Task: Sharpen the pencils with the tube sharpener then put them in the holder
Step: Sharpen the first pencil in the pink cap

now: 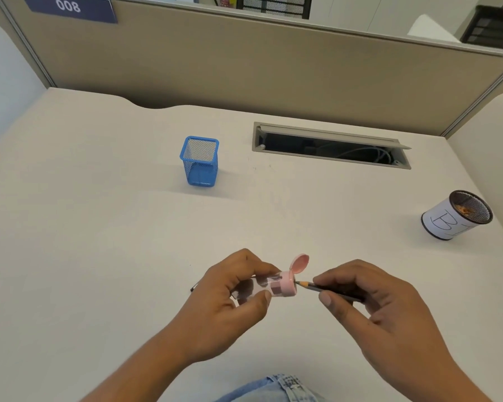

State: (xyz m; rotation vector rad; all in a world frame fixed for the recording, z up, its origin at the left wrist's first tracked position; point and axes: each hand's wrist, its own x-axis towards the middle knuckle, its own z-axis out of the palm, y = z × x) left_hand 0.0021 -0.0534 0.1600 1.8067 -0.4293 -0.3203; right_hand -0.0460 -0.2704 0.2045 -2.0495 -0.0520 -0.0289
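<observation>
Pink-capped clear plastic tube sharpener lies sideways above the desk in the left hand, fingers curled round it. The right hand pinches a dark wooden pencil, its tip at the cap's hole. Fed in askew, the lead could snap (the flip lid stands open). The blue square mesh holder stands well apart with nothing in between, and a paper-wrapped round mesh cup sits off right.
</observation>
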